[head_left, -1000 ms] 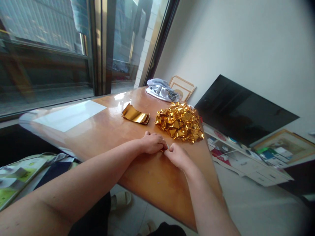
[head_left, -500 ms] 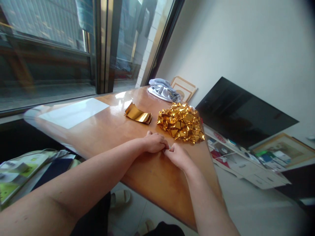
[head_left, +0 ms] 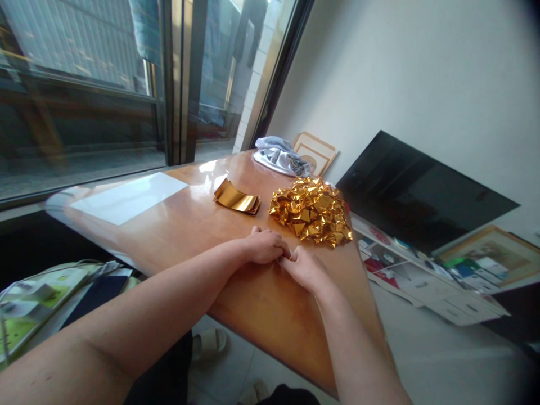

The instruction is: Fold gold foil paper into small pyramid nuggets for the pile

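Over the near part of the table, my left hand (head_left: 266,246) and my right hand (head_left: 304,266) meet with their fingertips together. Both are closed in a pinch. A tiny gold glint of foil paper (head_left: 291,257) shows between them; the rest of it is hidden by the fingers. Just beyond my right hand rises a heap of folded gold foil pieces (head_left: 312,214). Left of the heap lies a small stack of flat, slightly curled gold foil sheets (head_left: 236,198), apart from both hands.
The wooden table (head_left: 185,225) has a white sheet (head_left: 129,198) at its left. A bundle of grey cloth (head_left: 280,156) and a framed picture (head_left: 316,152) are at the far end. Boxes (head_left: 37,304) stand low on the left. A television (head_left: 426,191) hangs above a white cabinet (head_left: 422,287).
The camera view has shifted slightly. Both hands remain together in nearly the same place, with only slight finger movement; the heap and the stack look unchanged.
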A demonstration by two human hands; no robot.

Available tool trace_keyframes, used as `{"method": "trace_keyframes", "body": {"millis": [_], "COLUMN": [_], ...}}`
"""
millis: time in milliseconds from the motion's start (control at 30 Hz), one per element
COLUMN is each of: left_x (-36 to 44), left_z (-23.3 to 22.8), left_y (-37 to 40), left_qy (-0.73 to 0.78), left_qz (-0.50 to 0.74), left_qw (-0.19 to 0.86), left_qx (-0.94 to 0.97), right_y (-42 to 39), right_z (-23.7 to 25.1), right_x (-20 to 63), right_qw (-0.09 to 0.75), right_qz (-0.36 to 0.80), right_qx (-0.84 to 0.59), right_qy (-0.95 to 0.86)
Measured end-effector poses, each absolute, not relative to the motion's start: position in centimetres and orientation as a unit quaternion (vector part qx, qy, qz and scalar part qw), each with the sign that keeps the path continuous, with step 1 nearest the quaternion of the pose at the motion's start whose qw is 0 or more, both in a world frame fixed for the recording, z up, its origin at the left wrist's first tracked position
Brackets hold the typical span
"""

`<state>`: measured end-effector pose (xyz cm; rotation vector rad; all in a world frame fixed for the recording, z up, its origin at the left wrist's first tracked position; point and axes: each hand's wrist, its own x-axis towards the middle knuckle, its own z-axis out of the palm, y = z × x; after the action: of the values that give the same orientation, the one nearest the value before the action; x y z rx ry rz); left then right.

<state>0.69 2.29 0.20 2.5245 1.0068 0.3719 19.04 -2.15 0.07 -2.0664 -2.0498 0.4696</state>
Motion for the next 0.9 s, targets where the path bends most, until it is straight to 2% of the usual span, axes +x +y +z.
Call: {"method": "trace_keyframes", "body": {"millis": [167,400,600,900], "left_x": [0.3,0.3,0.7,0.8], "left_z": [0.0,-0.3,-0.6,-0.4], "left_y": [2.2,2.1,1.7,1.4], "left_qy": [0.357,0.431,0.413,0.412], "left_qz": [0.152,0.161,0.161,0.165], "left_qw": [0.200,0.204,0.141,0.114], "left_qx": [0.900,0.864,0.885,0.889], "right_y": [-2.2,-1.8,-2.0,-2.0], "right_z": [-0.6,-0.8,-0.6,-1.2], "right_x": [19.8,20.4,20.2,20.4], "right_qw": [0.146,0.227,0.264,0.283], "right_qz": [0.196,0.342,0.372,0.377], "right_qx": [-0.682,-0.666,-0.666,-0.663], "right_qy": [-0.690,-0.623,-0.590,-0.582]}}
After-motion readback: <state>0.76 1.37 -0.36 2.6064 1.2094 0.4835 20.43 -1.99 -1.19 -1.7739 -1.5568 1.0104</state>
